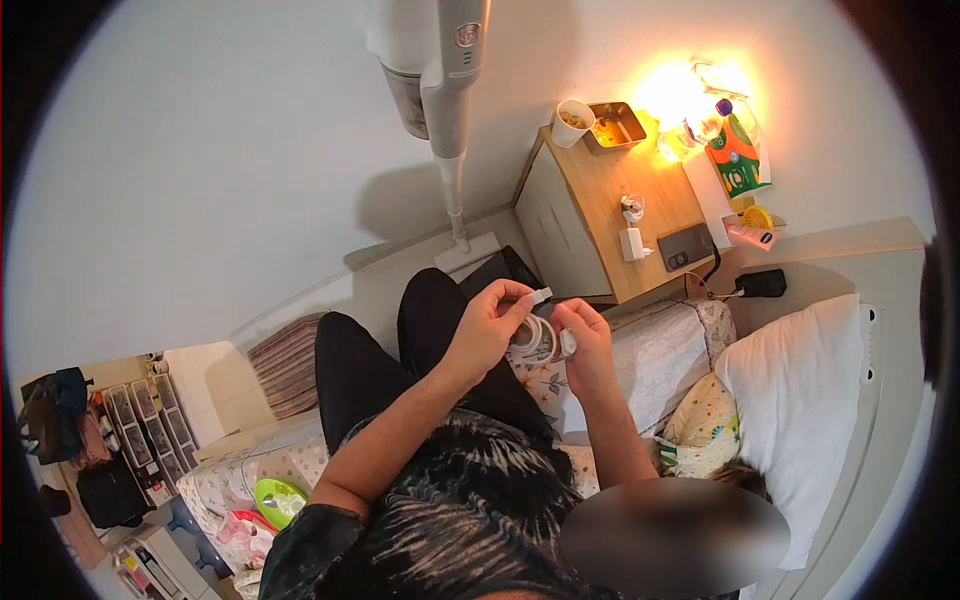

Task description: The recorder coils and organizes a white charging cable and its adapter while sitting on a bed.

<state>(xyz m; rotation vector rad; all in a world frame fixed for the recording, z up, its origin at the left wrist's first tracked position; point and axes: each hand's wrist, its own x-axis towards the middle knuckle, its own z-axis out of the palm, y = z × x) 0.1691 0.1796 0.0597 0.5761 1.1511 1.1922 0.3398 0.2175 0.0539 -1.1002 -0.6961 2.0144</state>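
Note:
A white cable (534, 346), wound in a loose coil, is held above my lap between both hands. My left hand (484, 330) pinches one end near its white plug (541, 295), whose tip points up and to the right. On the other side, my right hand (587, 341) has its fingers closed on the coil's right part, with a white end piece (568, 343) showing by the fingers. My knees in black trousers (427, 315) are below the hands.
A wooden-topped cabinet (600, 187) bears a white charger (635, 244), a phone (684, 247), a paper cup (571, 124) and a metal tray (616, 127). A stick vacuum cleaner (450, 97) leans at the wall. Near the white pillow (795, 420), dark hair (739, 474) shows beside a blurred patch.

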